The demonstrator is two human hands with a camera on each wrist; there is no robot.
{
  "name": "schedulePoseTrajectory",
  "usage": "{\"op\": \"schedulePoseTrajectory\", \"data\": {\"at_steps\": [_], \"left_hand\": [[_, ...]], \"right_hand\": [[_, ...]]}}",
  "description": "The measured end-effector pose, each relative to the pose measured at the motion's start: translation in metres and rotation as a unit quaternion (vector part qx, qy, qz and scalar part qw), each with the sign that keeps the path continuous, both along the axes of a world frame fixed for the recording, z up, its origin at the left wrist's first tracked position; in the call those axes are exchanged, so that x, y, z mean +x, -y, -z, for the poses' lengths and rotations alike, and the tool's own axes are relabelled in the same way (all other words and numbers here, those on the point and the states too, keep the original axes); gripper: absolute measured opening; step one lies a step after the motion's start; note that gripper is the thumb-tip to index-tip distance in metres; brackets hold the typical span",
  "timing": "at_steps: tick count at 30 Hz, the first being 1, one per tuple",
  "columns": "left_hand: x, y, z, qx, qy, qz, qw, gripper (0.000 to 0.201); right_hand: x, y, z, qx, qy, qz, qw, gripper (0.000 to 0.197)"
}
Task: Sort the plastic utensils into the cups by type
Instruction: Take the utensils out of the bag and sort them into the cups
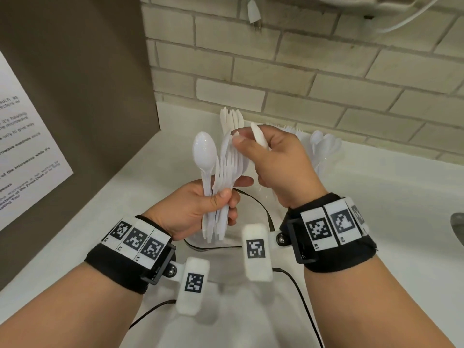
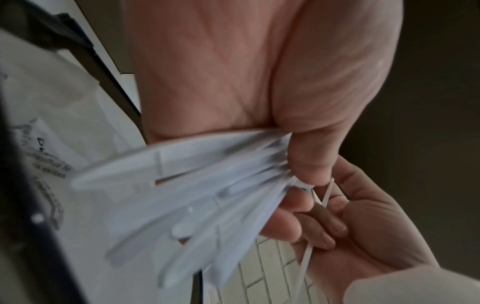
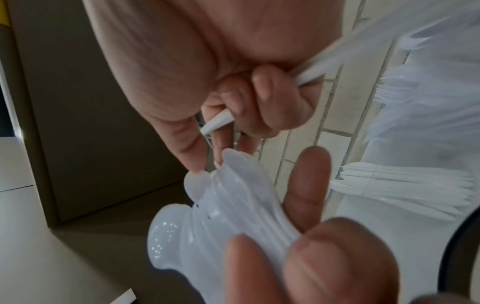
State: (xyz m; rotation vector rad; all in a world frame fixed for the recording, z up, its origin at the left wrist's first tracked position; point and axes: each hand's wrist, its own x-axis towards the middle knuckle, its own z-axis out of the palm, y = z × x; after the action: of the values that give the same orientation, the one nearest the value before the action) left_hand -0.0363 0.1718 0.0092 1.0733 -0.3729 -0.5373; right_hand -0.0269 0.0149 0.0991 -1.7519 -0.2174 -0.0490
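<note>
My left hand [image 1: 224, 197] grips a bundle of white plastic utensils [image 1: 223, 167] by the handles, with a spoon [image 1: 204, 150] and several forks fanned upward. My right hand [image 1: 241, 139] holds a white knife [image 1: 258, 135] under its curled fingers, while its thumb and index finger pinch the top of one utensil in the bundle. The left wrist view shows the blurred handles [image 2: 207, 185] under my left thumb [image 2: 309, 164]. In the right wrist view the curled fingers [image 3: 259, 98] close on the knife handle [image 3: 217, 123] above the bundle [image 3: 221, 205].
Three clear cups stand against the brick wall: knives [image 1: 232, 119], forks [image 1: 297, 133] and spoons [image 1: 324, 144]. A brown appliance side with a paper notice [image 1: 22, 151] closes off the left. Black cables [image 1: 263, 212] lie on the white counter [image 1: 389, 197]. A sink edge [image 1: 458, 227] shows at the right.
</note>
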Motion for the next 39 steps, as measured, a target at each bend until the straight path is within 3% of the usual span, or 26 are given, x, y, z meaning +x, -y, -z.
{"op": "schedulePoseTrajectory", "data": {"at_steps": [2, 4, 9, 14, 18, 20, 28, 32, 36, 39], "left_hand": [[-0.001, 0.000, -0.001, 0.020, -0.001, -0.006, 1.000, 0.044], [-0.002, 0.002, -0.001, 0.034, 0.002, -0.005, 0.999, 0.043], [-0.001, 0.001, 0.004, 0.057, 0.035, -0.003, 0.998, 0.041], [0.000, 0.002, 0.002, 0.043, 0.030, -0.006, 0.999, 0.044], [0.002, 0.001, 0.004, 0.054, 0.045, -0.010, 0.997, 0.045], [0.001, 0.001, 0.004, 0.063, 0.051, -0.012, 0.997, 0.051], [0.001, -0.001, 0.003, 0.101, 0.059, -0.031, 0.993, 0.022], [-0.003, 0.000, 0.002, 0.127, 0.054, -0.036, 0.990, 0.015], [-0.004, 0.002, 0.002, 0.179, 0.058, -0.073, 0.979, 0.032], [-0.001, 0.006, -0.004, 0.232, 0.069, -0.144, 0.960, 0.014]], "right_hand": [[0.001, -0.001, 0.000, -0.029, 0.013, 0.004, 0.999, 0.008], [0.004, -0.002, 0.002, -0.066, 0.024, 0.019, 0.997, 0.014], [0.014, 0.003, -0.004, 0.008, 0.028, 0.069, 0.997, 0.015], [0.012, 0.005, 0.000, -0.076, 0.016, 0.025, 0.997, 0.024], [0.011, 0.004, 0.002, -0.077, 0.006, 0.019, 0.997, 0.019], [0.012, 0.004, 0.000, -0.052, 0.023, 0.043, 0.997, 0.016], [0.010, -0.003, -0.005, 0.064, 0.091, 0.087, 0.990, 0.013], [0.009, 0.005, -0.023, 0.158, 0.202, 0.165, 0.952, 0.013], [0.005, 0.014, -0.043, 0.251, 0.320, 0.175, 0.897, 0.016], [0.003, 0.015, -0.042, 0.241, 0.318, 0.159, 0.903, 0.017]]}}
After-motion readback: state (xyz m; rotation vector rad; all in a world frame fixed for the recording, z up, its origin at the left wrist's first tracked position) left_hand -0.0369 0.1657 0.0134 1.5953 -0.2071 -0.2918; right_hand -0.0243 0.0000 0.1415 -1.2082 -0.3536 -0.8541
